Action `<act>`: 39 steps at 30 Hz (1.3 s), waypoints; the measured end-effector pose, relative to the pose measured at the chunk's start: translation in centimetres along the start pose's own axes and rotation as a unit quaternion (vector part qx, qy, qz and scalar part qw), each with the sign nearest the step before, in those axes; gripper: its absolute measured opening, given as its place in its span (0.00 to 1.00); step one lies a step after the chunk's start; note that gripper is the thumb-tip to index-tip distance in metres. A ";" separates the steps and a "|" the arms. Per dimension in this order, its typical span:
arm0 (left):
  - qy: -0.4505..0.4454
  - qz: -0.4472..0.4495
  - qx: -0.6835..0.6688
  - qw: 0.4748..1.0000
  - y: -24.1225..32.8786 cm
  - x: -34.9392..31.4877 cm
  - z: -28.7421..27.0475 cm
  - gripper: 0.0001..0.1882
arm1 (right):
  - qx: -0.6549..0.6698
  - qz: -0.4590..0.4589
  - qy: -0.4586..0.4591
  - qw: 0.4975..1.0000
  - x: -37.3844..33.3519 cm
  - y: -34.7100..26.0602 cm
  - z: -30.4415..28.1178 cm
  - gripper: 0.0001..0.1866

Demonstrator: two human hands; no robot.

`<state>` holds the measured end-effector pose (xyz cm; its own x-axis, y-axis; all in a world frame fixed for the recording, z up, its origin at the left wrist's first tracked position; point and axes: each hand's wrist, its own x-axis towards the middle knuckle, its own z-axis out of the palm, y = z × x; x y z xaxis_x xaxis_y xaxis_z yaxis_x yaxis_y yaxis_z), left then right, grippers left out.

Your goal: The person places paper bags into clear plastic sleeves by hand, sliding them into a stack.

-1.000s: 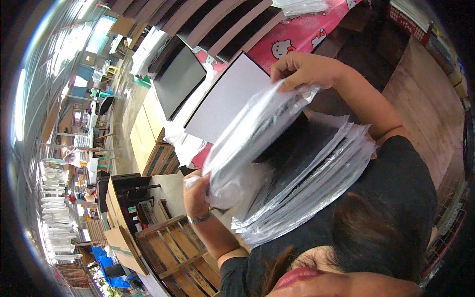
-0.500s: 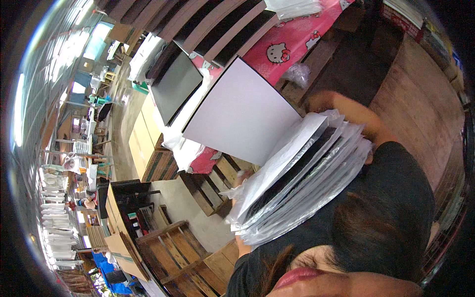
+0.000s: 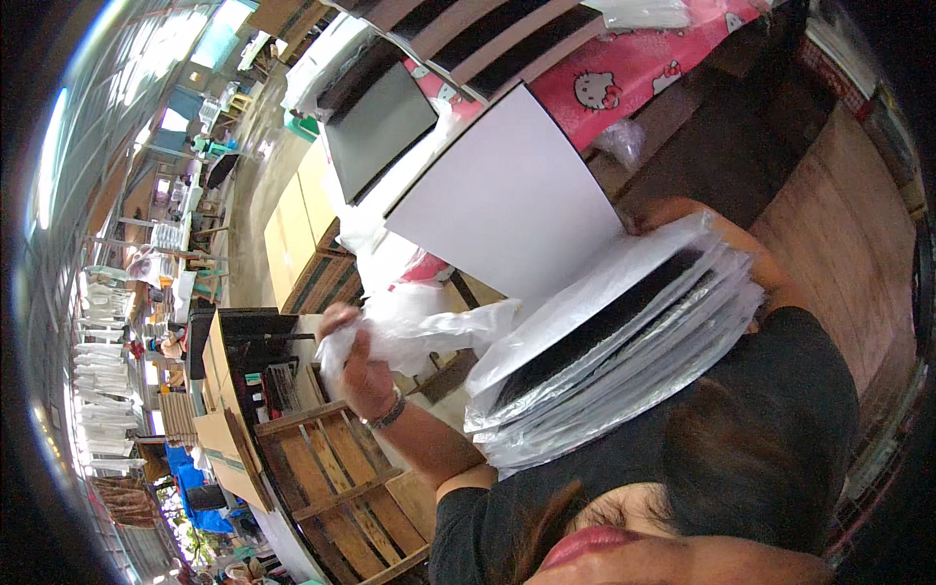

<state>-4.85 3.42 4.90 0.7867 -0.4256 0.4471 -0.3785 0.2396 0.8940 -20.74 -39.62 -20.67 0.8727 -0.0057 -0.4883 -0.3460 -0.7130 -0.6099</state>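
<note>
Head view: left hand [image 3: 356, 366] closed on crumpled clear plastic wrap [image 3: 429, 327], pulled off to the left, unlike half a second ago. Right hand [image 3: 673, 214] barely visible behind bagged stack of boards [image 3: 614, 361], grip impossible to tell. One wrapper off; rest of stack bagged.
</note>
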 end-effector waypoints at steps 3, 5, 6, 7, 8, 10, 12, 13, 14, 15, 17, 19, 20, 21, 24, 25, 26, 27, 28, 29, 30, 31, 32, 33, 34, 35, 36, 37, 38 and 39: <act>-0.093 0.007 -0.052 0.994 -1.7 2.1 4.8 0.17 | -0.083 0.031 0.063 0.994 -2.0 -0.4 -3.6 0.20; -0.176 -0.002 -0.077 0.981 -3.0 3.2 7.5 0.17 | -0.061 -0.020 0.177 0.982 -4.3 -3.5 -6.8 0.20; -0.183 -0.015 -0.118 0.976 -3.1 3.3 9.3 0.17 | -0.010 -0.087 0.269 0.959 -4.9 -8.5 -9.7 0.20; -0.185 -0.024 -0.155 0.970 -2.6 3.4 10.5 0.16 | 0.132 -0.155 0.205 0.957 -6.4 -14.4 -11.8 0.20; -0.217 -0.030 -0.168 0.961 -2.8 3.7 11.7 0.17 | 0.255 -0.257 0.146 0.921 -7.1 -17.7 -11.9 0.22; -0.141 -0.033 -0.139 0.980 -2.5 3.5 14.0 0.19 | 0.300 -0.340 0.146 0.879 -7.5 -22.6 -11.3 0.23; -0.070 -0.007 -0.089 0.994 -2.1 3.7 14.5 0.19 | 0.211 -0.344 0.220 0.888 -7.5 -25.0 -11.6 0.25; -0.066 -0.006 -0.064 0.996 -2.2 3.9 13.9 0.18 | 0.166 -0.343 0.255 0.888 -7.4 -25.7 -11.6 0.26; -0.060 -0.007 -0.042 0.997 -2.3 4.1 13.2 0.17 | 0.119 -0.340 0.286 0.888 -7.3 -25.8 -11.6 0.26; -0.054 -0.008 -0.019 0.998 -2.5 4.1 12.9 0.16 | 0.225 -0.388 0.278 0.850 -6.1 -25.1 -12.1 0.27; -0.032 -0.048 -0.008 0.998 -2.7 3.8 12.4 0.13 | 0.200 -0.434 0.342 0.809 -5.6 -25.4 -11.8 0.18; -0.029 -0.064 -0.039 0.997 -3.3 3.8 11.3 0.13 | 0.168 -0.457 0.290 0.824 -5.2 -26.7 -11.0 0.12; -0.047 0.035 0.084 0.995 -3.4 3.9 11.4 0.12 | 0.148 -0.460 0.269 0.833 -5.4 -26.9 -10.9 0.10; -0.063 0.134 0.204 0.968 -3.4 4.1 11.4 0.11 | 0.167 -0.429 0.268 0.846 -5.6 -27.0 -11.1 0.09; -0.043 0.253 0.321 0.912 -3.7 4.2 11.8 0.08 | 0.184 -0.350 0.269 0.878 -6.5 -27.5 -11.8 0.08; 0.001 0.177 0.208 0.962 -4.2 3.9 12.4 0.07 | 0.166 -0.332 0.271 0.888 -6.9 -27.8 -11.6 0.08; 0.010 0.165 0.196 0.967 -4.4 3.8 12.5 0.07 | 0.152 -0.312 0.274 0.897 -7.1 -27.8 -11.4 0.07; 0.020 0.153 0.183 0.971 -4.6 3.7 12.6 0.08 | 0.164 -0.353 0.306 0.869 -6.8 -27.5 -11.3 0.07; 0.000 0.210 0.274 0.939 -4.4 3.7 12.4 0.10 | 0.175 -0.394 0.336 0.837 -6.2 -27.2 -10.9 0.06; -0.021 0.263 0.362 0.894 -4.3 3.6 12.3 0.12 | 0.187 -0.433 0.366 0.802 -6.1 -27.2 -10.9 0.06; 0.014 0.178 0.232 0.956 -4.2 3.5 12.6 0.14 | 0.206 -0.443 0.359 0.795 -6.1 -27.2 -10.9 0.06; 0.049 0.087 0.096 0.990 -4.1 3.1 13.2 0.16 | 0.225 -0.453 0.351 0.788 -6.2 -27.5 -10.9 0.06; 0.083 -0.006 -0.042 0.996 -3.9 3.0 13.5 0.18 | 0.245 -0.463 0.343 0.779 -6.1 -27.9 -10.9 0.06; 0.074 -0.006 -0.037 0.997 -3.8 2.9 13.4 0.20 | 0.239 -0.464 0.357 0.775 -6.0 -28.2 -10.8 0.07; 0.065 -0.007 -0.032 0.997 -3.6 2.9 13.3 0.21 | 0.233 -0.465 0.370 0.770 -5.9 -28.5 -10.7 0.08; 0.048 -0.013 -0.036 0.998 -3.6 2.8 14.1 0.23 | 0.224 -0.455 0.390 0.768 -6.1 -28.0 -10.7 0.09; 0.025 -0.030 -0.054 0.998 -3.4 2.6 15.0 0.22 | 0.244 -0.446 0.389 0.768 -5.9 -27.4 -10.7 0.09; 0.000 -0.047 -0.073 0.996 -3.2 2.3 16.0 0.21 | 0.263 -0.436 0.389 0.767 -5.5 -26.5 -10.8 0.09; -0.012 -0.056 -0.078 0.995 -2.7 2.2 15.9 0.21 | 0.287 -0.442 0.377 0.762 -5.2 -27.1 -10.9 0.09; -0.013 -0.060 -0.061 0.996 -2.9 2.1 15.1 0.21 | 0.365 -0.428 0.310 0.766 -5.2 -27.6 -10.5 0.09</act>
<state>-9.51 -11.36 3.68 0.8094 -0.4800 0.3383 -0.2187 0.2883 0.9322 -12.08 -27.29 5.25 0.8047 -0.2490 0.5389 0.5425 -0.0603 -0.8379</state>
